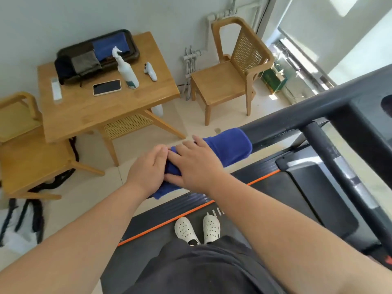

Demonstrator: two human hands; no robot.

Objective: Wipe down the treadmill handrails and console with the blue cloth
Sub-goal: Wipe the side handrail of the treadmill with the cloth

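A blue cloth (229, 145) is wrapped over the near end of the treadmill's left handrail (297, 122), a dark bar running up to the right. My left hand (148, 170) grips the cloth at the rail's tip. My right hand (197, 164) lies flat on top of the cloth just beside it, fingers spread and touching the left hand. The console (377, 111) shows only as a dark edge at the far right. I stand on the treadmill belt (244, 209).
A wooden table (101, 109) stands to the left with a white spray bottle (127, 71), a phone (107, 87), a remote and a dark tray (70, 52) of folded cloths. Wooden chairs (233, 75) flank it. A second handrail (339, 166) crosses at right.
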